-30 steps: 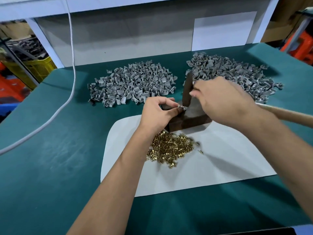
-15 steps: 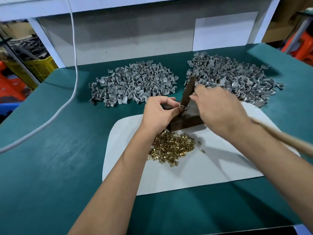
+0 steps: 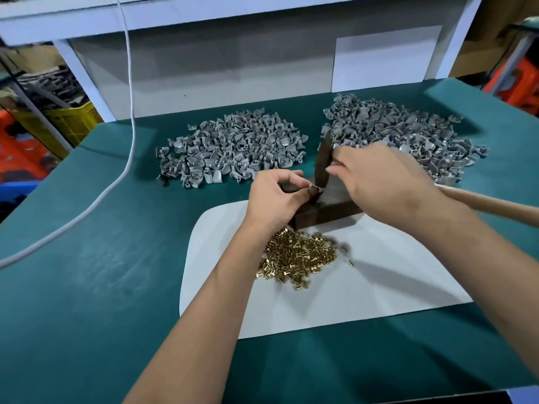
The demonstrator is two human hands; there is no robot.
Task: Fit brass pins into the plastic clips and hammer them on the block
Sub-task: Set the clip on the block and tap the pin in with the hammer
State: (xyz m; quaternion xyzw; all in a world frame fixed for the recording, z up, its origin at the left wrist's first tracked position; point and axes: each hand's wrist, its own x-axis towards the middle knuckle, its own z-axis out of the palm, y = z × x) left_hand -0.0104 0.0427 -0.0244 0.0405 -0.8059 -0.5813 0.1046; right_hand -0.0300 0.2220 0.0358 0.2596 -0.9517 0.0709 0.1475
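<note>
A green worktop [image 3: 87, 287] fills most of the frame, backed along the top by a grey panel [image 3: 233, 74] in a white frame. On the worktop, just below centre, lies a white mat [image 3: 364, 301] with rounded corners. Two heaps of grey plastic clips sit above it: the left heap [image 3: 230, 150] at upper centre, the right heap [image 3: 408, 135] at upper right, partly hidden by the right hand. A white cable [image 3: 128, 118] hangs down from the top edge and curves off to the left edge. At the far left edge stands a yellow crate [image 3: 73, 121].

At the mat's top edge, in the middle of the frame, rests a dark block [image 3: 326, 214]. The right hand [image 3: 385, 182] is curled round a hammer [image 3: 323, 161]; its dark head stands upright over the block, its wooden handle running out to the right edge. The left hand [image 3: 274, 199] pinches a small clip with a pin [image 3: 315, 187] between thumb and fingertips, held on the block just under the hammer head. Below the block, on the mat, lies a loose pile of brass pins [image 3: 297, 258], a few strays to its right.
</note>
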